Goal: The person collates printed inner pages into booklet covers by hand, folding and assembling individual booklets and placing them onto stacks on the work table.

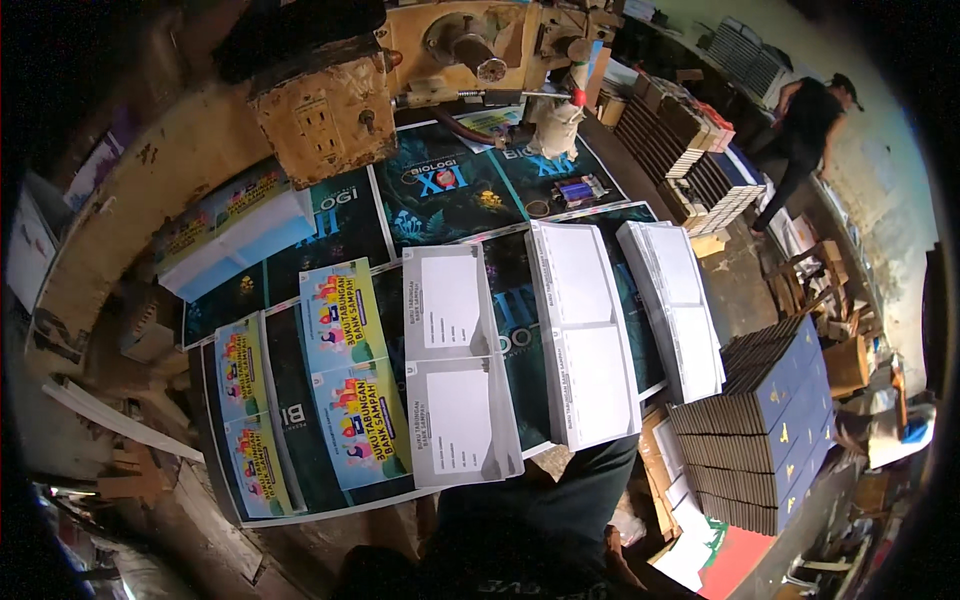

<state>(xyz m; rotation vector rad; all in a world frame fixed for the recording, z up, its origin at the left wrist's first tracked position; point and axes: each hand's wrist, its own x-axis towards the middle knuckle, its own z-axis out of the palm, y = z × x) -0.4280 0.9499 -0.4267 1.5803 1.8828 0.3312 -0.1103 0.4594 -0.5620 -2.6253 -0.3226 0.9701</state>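
At the lower edge, beside my dark-clothed leg, shows a sliver of what looks like my right hand [619, 558]; its fingers cannot be made out. My left hand is not in view. Before me, paper stacks stand in rows on the table: a yellow-blue printed cover stack [352, 375], a narrower cover stack [250, 410] left of it, a white printed sheet stack [452, 365], and two more white stacks, one in the middle [583, 335] and one at the right [677, 310]. Farther back at the left lies a thick block of printed covers [235, 235].
Dark printed sheets [430, 195] cover the tabletop. A worn machine with a rusty box [325, 125] overhangs its far side. Blue-covered book piles [760, 430] stand close at the right, with more bundles [700, 170] behind. A person in dark clothes [808, 125] stands at the far right.
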